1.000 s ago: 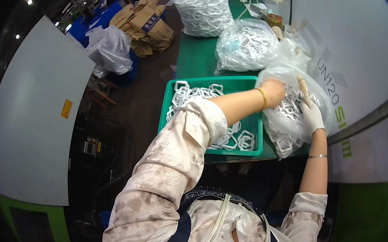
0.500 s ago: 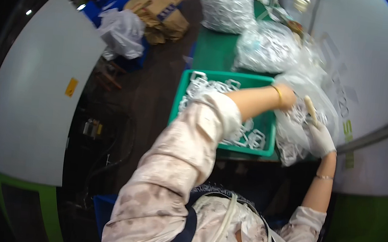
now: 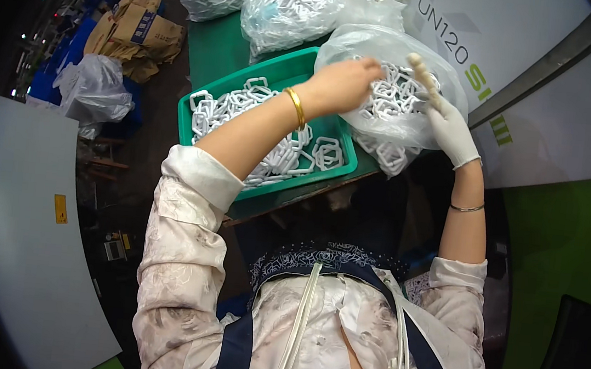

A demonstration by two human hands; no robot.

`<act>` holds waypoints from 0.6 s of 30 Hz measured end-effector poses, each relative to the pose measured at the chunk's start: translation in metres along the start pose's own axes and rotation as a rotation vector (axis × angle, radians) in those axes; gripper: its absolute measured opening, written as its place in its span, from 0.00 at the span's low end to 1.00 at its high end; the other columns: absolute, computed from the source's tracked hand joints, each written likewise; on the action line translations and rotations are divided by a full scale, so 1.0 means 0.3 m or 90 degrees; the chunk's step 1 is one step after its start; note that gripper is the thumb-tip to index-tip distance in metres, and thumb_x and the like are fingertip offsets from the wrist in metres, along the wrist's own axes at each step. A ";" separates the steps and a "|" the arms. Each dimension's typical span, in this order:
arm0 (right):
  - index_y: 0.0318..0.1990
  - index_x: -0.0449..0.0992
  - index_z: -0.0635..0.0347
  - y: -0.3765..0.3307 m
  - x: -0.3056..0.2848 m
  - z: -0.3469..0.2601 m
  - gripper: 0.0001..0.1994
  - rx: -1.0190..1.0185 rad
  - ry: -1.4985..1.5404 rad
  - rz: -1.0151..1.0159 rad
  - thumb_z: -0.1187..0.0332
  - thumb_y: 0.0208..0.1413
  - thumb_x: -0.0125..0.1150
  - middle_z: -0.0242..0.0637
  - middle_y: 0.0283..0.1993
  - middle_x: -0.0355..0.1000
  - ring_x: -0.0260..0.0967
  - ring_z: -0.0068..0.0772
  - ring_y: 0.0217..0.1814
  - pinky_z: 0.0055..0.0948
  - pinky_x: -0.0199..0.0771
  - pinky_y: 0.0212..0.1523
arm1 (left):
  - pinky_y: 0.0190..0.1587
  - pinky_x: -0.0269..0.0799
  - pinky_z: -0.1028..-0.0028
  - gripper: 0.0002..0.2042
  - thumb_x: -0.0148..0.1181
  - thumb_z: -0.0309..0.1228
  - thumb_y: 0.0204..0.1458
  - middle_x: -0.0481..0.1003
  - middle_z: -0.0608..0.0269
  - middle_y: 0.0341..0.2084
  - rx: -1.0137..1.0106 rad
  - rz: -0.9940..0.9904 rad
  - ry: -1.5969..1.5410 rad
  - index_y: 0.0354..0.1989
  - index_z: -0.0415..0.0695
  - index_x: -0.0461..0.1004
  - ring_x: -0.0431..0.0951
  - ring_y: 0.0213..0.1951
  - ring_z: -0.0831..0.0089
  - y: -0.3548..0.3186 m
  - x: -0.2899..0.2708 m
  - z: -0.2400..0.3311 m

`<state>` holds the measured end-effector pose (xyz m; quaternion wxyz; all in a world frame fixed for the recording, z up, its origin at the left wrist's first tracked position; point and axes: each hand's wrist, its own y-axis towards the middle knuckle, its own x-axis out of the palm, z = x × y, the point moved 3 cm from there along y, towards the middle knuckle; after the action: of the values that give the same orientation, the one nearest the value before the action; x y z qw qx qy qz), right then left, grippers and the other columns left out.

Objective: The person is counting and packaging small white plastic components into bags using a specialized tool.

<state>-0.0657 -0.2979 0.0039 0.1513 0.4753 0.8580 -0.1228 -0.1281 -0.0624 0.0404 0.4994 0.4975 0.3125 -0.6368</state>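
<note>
My left hand (image 3: 344, 86), bare with a gold bangle at the wrist, is over the near-left side of the mouth of a clear plastic bag (image 3: 448, 75) full of white plastic chain links (image 3: 395, 94). Its fingers are curled together and slightly blurred; what they hold, if anything, is hidden. At the bag's right side, my right hand (image 3: 451, 132) in a white glove grips the bag, one beige-tipped finger stretched up along the links. Left of the bag stands a green tray (image 3: 348, 141), with many more white links (image 3: 280, 156) lying loose inside.
More clear bags of white links (image 3: 295, 3) sit at the back of the green table (image 3: 212, 48). A light machine panel (image 3: 547, 81) rises on the right. Brown paper sacks (image 3: 136, 30) and a whitish plastic bag (image 3: 94, 94) lie off to the far left.
The view has swung, so the tray and bags appear further left and higher. My left hand is still at the bag's mouth, and my right hand stays at its right side.
</note>
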 end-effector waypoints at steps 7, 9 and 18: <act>0.48 0.77 0.59 -0.172 0.053 -0.081 0.13 -0.283 -0.292 -0.261 0.76 0.58 0.51 0.41 0.42 0.74 0.62 0.49 0.53 0.40 0.64 0.62 | 0.57 0.75 0.55 0.33 0.50 0.17 0.50 0.55 0.52 0.74 -0.080 0.206 0.021 0.69 0.45 0.64 0.74 0.60 0.48 0.131 0.019 -0.187; 0.51 0.77 0.60 -0.209 0.051 -0.093 0.16 -0.267 -0.289 -0.238 0.78 0.57 0.50 0.42 0.44 0.75 0.64 0.47 0.53 0.40 0.65 0.62 | 0.57 0.75 0.55 0.32 0.51 0.17 0.50 0.56 0.53 0.74 -0.092 0.200 0.017 0.68 0.46 0.65 0.75 0.59 0.48 0.137 0.022 -0.189; 0.71 0.65 0.64 -0.097 0.000 -0.105 0.23 -0.083 0.158 -0.130 0.74 0.69 0.46 0.39 0.62 0.74 0.70 0.31 0.65 0.30 0.65 0.67 | 0.57 0.74 0.60 0.14 0.61 0.31 0.57 0.77 0.61 0.54 0.177 -0.176 0.013 0.51 0.47 0.80 0.78 0.52 0.58 -0.062 0.044 0.121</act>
<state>-0.0950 -0.3018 0.0351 0.0614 0.3866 0.9200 -0.0216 -0.1575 -0.0934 0.0372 0.3306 0.5203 0.2918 -0.7314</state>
